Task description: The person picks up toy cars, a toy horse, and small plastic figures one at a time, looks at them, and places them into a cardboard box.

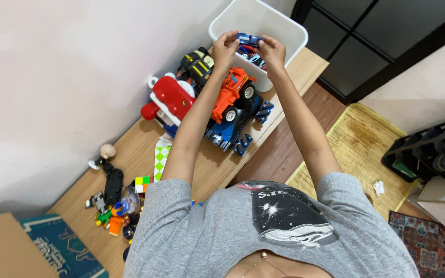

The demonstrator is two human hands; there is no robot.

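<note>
1. Bench (305,64) of pale wood runs along the white wall and carries all the toys; its far end holds the white bin, its near end a scatter of small pieces.
2. White bin (289,31), a plastic tub, stands at the far corner close to the bench edge. A hard knock from the arms could shove it off toward the floor.
3. Toy heap beside the bin: a red and white toy (173,98), an orange truck (235,92) lying on a blue car (230,131), and a black and yellow car (198,64). The left forearm passes right over them, so lowering the elbow might tip the orange truck off its perch.
4. Left hand (225,46) and right hand (273,50) are both raised over the bin, each with fingers pinched on 1 end of a small blue toy car (248,38). So each grip is closed on the car, which sits in the air above the bin's opening.
5. More small cars (251,55) lie inside the bin just below. If either pinch slips, the blue toy car would most likely fall among them; a sideways slip could send it against the rim and out onto the bench.
6. Small pieces near the body, including a colour cube (142,181) and a little doll (106,152), lie well apart from the hands.
</note>
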